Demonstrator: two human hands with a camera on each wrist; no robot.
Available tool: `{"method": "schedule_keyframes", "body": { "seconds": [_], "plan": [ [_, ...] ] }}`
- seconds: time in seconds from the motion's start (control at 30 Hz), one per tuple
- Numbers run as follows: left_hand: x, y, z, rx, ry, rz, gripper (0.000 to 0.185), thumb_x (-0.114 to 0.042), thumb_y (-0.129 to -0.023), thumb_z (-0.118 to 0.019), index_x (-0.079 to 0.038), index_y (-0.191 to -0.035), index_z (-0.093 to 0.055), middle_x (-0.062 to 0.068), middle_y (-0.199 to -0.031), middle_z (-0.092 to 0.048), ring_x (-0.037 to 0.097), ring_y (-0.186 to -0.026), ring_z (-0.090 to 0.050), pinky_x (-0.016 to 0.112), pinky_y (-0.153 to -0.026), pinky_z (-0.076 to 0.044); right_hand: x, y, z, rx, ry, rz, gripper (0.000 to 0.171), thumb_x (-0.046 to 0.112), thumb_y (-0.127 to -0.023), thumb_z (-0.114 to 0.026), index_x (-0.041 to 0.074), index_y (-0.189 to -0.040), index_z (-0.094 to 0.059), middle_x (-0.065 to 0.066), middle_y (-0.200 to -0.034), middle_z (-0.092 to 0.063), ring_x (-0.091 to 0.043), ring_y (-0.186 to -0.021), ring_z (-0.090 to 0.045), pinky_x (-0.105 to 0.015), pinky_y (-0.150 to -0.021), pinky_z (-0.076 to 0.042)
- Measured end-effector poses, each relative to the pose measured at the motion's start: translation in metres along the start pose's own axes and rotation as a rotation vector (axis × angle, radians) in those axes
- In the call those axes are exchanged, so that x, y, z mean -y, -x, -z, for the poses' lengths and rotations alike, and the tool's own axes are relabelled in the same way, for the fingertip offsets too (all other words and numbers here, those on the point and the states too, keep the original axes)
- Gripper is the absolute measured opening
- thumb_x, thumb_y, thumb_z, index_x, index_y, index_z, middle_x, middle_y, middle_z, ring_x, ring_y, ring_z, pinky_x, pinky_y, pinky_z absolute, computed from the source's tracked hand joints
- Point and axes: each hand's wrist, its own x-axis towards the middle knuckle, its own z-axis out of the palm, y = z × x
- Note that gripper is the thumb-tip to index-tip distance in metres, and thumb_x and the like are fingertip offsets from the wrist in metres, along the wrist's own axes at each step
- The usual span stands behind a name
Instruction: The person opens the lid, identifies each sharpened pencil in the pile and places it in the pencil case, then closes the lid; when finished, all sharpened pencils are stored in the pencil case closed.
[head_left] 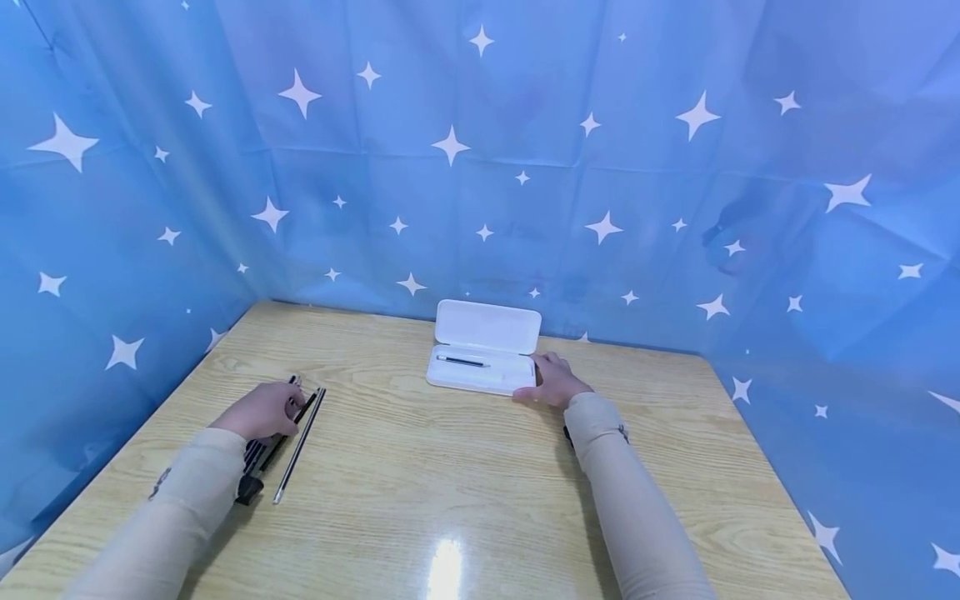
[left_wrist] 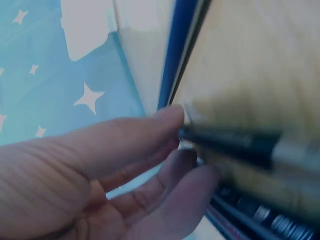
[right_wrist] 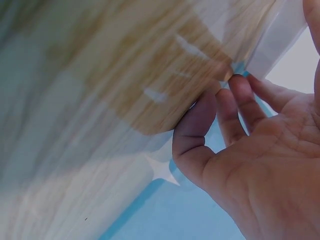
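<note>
Wooden table [head_left: 465, 467] — left hand [head_left: 258, 410] hides blurred dark pens [head_left: 279, 446].

- Head view: from above and behind, facing forward and down over the wooden table [head_left: 465, 467] toward the starred blue backdrop [head_left: 480, 150].
- Left wrist view: very near the left hand [left_wrist: 95, 170], blurred, sharing the dark pens [left_wrist: 240, 142].
- Right wrist view: very near the right hand [right_wrist: 260, 165], sharing table and backdrop.
</note>
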Motion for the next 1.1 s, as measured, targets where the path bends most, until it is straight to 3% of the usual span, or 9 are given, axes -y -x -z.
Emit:
{"method": "schedule_keyframes", "body": {
  "seconds": [0.33, 0.53, 0.67, 1.1],
  "plan": [
    [-0.012, 0.004, -0.008, -0.052, -0.064, -0.003, 0.039, 0.012, -0.082, -0.064, 0.015, -0.120, -0.057, 0.019, -0.095, -0.062, 0.018, -0.058, -0.056, 0.032, -0.054, -0.049, -0.002, -0.003, 0.001, 0.014, 0.001, -0.025, 0.096, 0.053, -0.090, -0.074, 0.007, -0.160, -0.027, -0.024, -0.160, -0.023, -0.046, -0.147, -0.019, -0.062, -0.116, -0.026],
    [-0.014, 0.006, -0.007, -0.046, -0.041, 0.014, 0.042, 0.014, -0.080, -0.062, 0.014, -0.121, -0.056, 0.020, -0.100, -0.062, 0.021, -0.067, -0.056, 0.032, -0.056, -0.049, -0.003, -0.003, 0.000, 0.014, 0.002, -0.025, 0.097, 0.055, -0.089, -0.073, 0.006, -0.160, -0.027, -0.023, -0.161, -0.022, -0.046, -0.148, -0.017, -0.063, -0.115, -0.026],
    [-0.012, 0.007, -0.004, -0.043, -0.006, 0.012, 0.045, 0.013, -0.078, -0.062, 0.014, -0.123, -0.056, 0.017, -0.095, -0.061, 0.024, -0.073, -0.056, 0.034, -0.057, -0.050, 0.001, 0.001, 0.000, 0.001, 0.002, -0.007, 0.098, 0.056, -0.089, -0.073, 0.003, -0.159, -0.028, -0.026, -0.159, -0.024, -0.048, -0.146, -0.019, -0.065, -0.115, -0.026],
    [-0.006, 0.005, 0.006, -0.095, -0.008, -0.022, 0.049, 0.006, -0.080, -0.062, 0.015, -0.128, -0.054, 0.017, -0.095, -0.060, 0.027, -0.078, -0.053, 0.038, -0.065, -0.046, -0.002, -0.004, 0.001, 0.010, 0.011, -0.026, 0.096, 0.053, -0.090, -0.073, 0.007, -0.160, -0.026, -0.023, -0.162, -0.021, -0.046, -0.149, -0.016, -0.063, -0.116, -0.025]
  ]
}}
